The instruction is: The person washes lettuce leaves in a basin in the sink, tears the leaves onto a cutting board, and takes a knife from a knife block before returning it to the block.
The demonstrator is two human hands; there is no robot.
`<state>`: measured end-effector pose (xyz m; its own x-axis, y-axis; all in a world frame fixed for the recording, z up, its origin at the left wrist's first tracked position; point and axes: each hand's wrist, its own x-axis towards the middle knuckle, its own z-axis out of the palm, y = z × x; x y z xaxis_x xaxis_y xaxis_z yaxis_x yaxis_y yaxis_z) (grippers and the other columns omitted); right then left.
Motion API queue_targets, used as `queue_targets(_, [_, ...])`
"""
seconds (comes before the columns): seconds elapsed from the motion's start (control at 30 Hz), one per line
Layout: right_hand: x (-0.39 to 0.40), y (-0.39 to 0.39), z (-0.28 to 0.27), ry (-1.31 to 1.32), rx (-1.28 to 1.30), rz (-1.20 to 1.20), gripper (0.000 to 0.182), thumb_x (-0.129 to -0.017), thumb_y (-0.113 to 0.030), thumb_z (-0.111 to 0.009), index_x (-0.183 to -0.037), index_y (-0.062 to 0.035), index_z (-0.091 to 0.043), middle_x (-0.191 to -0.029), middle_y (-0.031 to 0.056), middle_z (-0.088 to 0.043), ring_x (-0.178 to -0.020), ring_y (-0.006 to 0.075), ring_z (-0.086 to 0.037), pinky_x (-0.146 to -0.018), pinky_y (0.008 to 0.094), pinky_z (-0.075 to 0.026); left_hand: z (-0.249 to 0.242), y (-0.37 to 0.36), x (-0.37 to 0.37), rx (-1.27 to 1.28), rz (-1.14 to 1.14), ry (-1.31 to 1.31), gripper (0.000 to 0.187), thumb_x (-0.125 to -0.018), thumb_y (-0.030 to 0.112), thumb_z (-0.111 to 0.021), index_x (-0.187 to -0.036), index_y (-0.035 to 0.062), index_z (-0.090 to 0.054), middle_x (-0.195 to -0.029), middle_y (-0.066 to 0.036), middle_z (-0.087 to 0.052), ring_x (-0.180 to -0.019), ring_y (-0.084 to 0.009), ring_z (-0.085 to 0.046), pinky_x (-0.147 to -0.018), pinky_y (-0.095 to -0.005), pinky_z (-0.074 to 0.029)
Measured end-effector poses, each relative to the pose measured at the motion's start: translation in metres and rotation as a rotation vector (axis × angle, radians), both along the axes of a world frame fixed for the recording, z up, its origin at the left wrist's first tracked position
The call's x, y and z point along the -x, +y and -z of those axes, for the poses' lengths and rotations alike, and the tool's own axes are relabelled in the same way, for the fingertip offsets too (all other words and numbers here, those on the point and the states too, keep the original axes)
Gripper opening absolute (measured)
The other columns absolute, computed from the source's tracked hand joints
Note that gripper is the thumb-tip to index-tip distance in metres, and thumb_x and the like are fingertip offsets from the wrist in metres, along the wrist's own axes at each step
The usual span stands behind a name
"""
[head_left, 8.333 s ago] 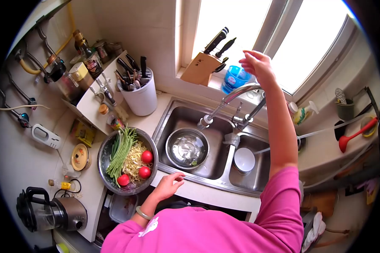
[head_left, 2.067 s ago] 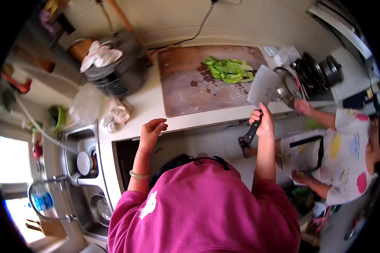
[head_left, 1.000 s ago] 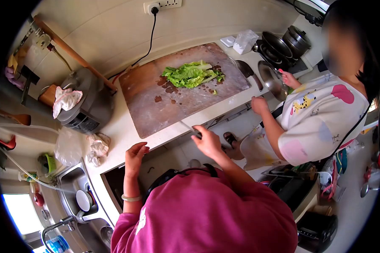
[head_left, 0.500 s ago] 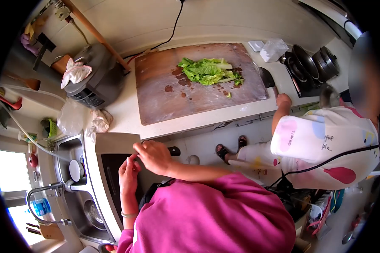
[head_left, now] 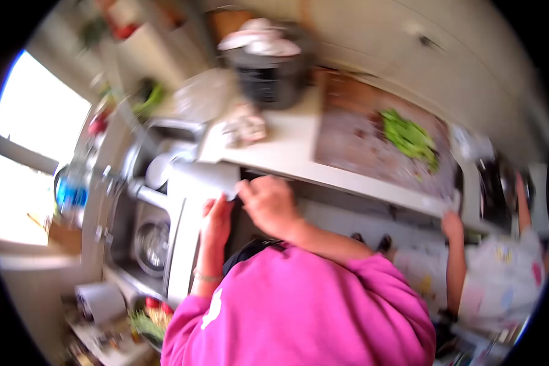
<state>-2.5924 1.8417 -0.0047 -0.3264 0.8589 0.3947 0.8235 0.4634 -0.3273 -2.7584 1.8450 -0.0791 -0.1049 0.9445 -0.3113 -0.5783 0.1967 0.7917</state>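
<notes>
The frame is blurred by motion. My left hand (head_left: pixel 216 222) is closed at the lower right corner of a broad, flat, pale grey piece (head_left: pixel 204 178), which looks like a blade or sheet beside the sink. Just right of that corner, my right hand (head_left: pixel 268 204) has its fingers pinched together, almost meeting my left fingertips. What either hand grips is too smeared to name. Leafy green lettuce (head_left: pixel 409 137) lies on the brown cutting board (head_left: pixel 354 143) on the counter.
At the left is a double sink (head_left: pixel 122 235) with a metal strainer (head_left: pixel 152 245). A dark cooker (head_left: pixel 265 79) bears a crumpled cloth (head_left: pixel 259 39). Another person (head_left: pixel 500 274) is at the right, one hand (head_left: pixel 451 224) by the board's near corner. Vegetables (head_left: pixel 152 317) sit bottom left.
The view has swung left, so the counter, board and other person appear further right, and more of the sink side shows. My hands remain close together near the flat grey piece.
</notes>
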Motion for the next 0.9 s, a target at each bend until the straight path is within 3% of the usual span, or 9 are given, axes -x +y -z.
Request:
queue_targets(0.1, [0.012, 0.017, -0.009, 0.056, -0.046, -0.034, 0.046, -0.067, -0.027, -0.071, -0.104, -0.0082, -0.052, -0.072, 0.0086, -0.055, -0.069, 0.0259, -0.055, -0.059, 0.0377, -0.044, -0.017, 0.007, 0.048, -0.035, -0.06, -0.085, 0.018, -0.084, 0.008, -0.057, -0.068, 0.0079, -0.049, -0.065, 0.0, -0.049, -0.061, -0.0086, -0.047, -0.065, -0.0247, -0.043])
queue_targets(0.17, [0.029, 0.022, -0.003, 0.401, 0.53, -0.025, 0.048, -0.072, -0.025, -0.071, -0.111, -0.0054, -0.05, -0.074, 0.0082, -0.057, -0.062, 0.0201, -0.056, -0.055, 0.0303, -0.045, -0.01, 0.012, 0.085, -0.1, -0.013, -0.067, 0.018, -0.084, 0.014, -0.058, -0.071, 0.0048, -0.05, -0.066, -0.001, -0.05, -0.061, -0.0098, -0.048, -0.066, -0.0258, -0.042])
queue_targets(0.3, [0.068, 0.037, 0.024, 1.226, 1.047, -0.355, 0.051, -0.079, -0.016, -0.066, -0.121, -0.0037, -0.041, -0.077, 0.0078, -0.057, -0.061, 0.0092, -0.053, -0.053, 0.018, -0.043, -0.01, 0.009, 0.128, -0.154, -0.043, -0.179, 0.02, -0.084, 0.017, -0.058, -0.069, 0.0053, -0.055, -0.063, 0.001, -0.05, -0.058, -0.0075, -0.042, -0.058, -0.0241, -0.035])
queue_targets(0.37, [0.095, 0.043, 0.027, 1.502, 1.239, -0.499, 0.056, -0.079, -0.027, -0.066, -0.124, -0.0082, -0.038, -0.078, 0.011, -0.057, -0.06, 0.0105, -0.052, -0.051, 0.0189, -0.042, -0.014, 0.007, 0.133, -0.131, -0.166, -0.191, 0.018, -0.084, 0.016, -0.058, -0.069, 0.0068, -0.056, -0.063, 0.003, -0.05, -0.057, -0.0067, -0.041, -0.057, -0.0234, -0.033])
queue_targets(0.47, [0.131, 0.057, 0.023, 1.501, 1.295, -0.459, 0.051, -0.08, -0.039, -0.061, -0.117, -0.0089, -0.044, -0.077, 0.0109, -0.058, -0.059, 0.0123, -0.053, -0.049, 0.0197, -0.041, 0.001, 0.006, 0.152, -0.192, -0.173, -0.288, 0.017, -0.084, 0.018, -0.06, -0.07, 0.0084, -0.057, -0.062, 0.003, -0.048, -0.059, -0.008, -0.039, -0.061, -0.0251, -0.035])
queue_targets(0.57, [0.162, 0.079, 0.024, 1.442, 1.354, -0.382, 0.037, -0.089, -0.034, -0.051, -0.111, -0.0037, -0.048, -0.074, 0.0125, -0.06, -0.059, 0.0143, -0.055, -0.049, 0.022, -0.041, 0.005, 0.001, 0.17, -0.249, -0.256, -0.343, 0.019, -0.085, 0.018, -0.057, -0.07, 0.0072, -0.055, -0.061, 0.002, -0.046, -0.059, -0.0096, -0.039, -0.061, -0.0251, -0.035])
queue_targets(0.7, [0.204, 0.098, -0.012, 1.102, 1.156, -0.754, 0.023, -0.091, -0.016, -0.046, -0.106, 0.0005, -0.051, -0.073, 0.0161, -0.061, -0.056, 0.0142, -0.057, -0.051, 0.0223, -0.046, -0.008, -0.009, 0.19, -0.333, -0.336, -0.299, 0.027, -0.09, 0.027, -0.05, -0.07, 0.0086, -0.052, -0.062, 0.002, -0.046, -0.062, -0.0112, -0.041, -0.066, -0.0265, -0.036])
queue_targets(0.87, [0.265, 0.156, -0.08, 0.857, 1.074, -1.153, 0.023, -0.086, -0.014, -0.054, -0.103, 0.0022, -0.054, -0.073, 0.0155, -0.06, -0.055, 0.015, -0.058, -0.049, 0.0235, -0.048, -0.036, -0.035, 0.204, -0.242, -0.452, -0.064, 0.041, -0.091, 0.034, -0.045, -0.107, -0.0019, -0.057, -0.07, 0.002, -0.048, -0.069, -0.0068, -0.045, -0.068, -0.0217, -0.038])
queue_targets(0.9, [0.282, 0.166, -0.098, 0.875, 0.993, -1.265, 0.022, -0.085, -0.012, -0.056, -0.102, 0.0022, -0.055, -0.073, 0.0149, -0.061, -0.055, 0.0149, -0.059, -0.049, 0.0232, -0.048, -0.033, -0.042, 0.205, -0.164, -0.492, 0.064, 0.036, -0.091, 0.03, -0.048, -0.103, -0.0025, -0.059, -0.069, 0.003, -0.047, -0.068, -0.0051, -0.044, -0.066, -0.0203, -0.039])
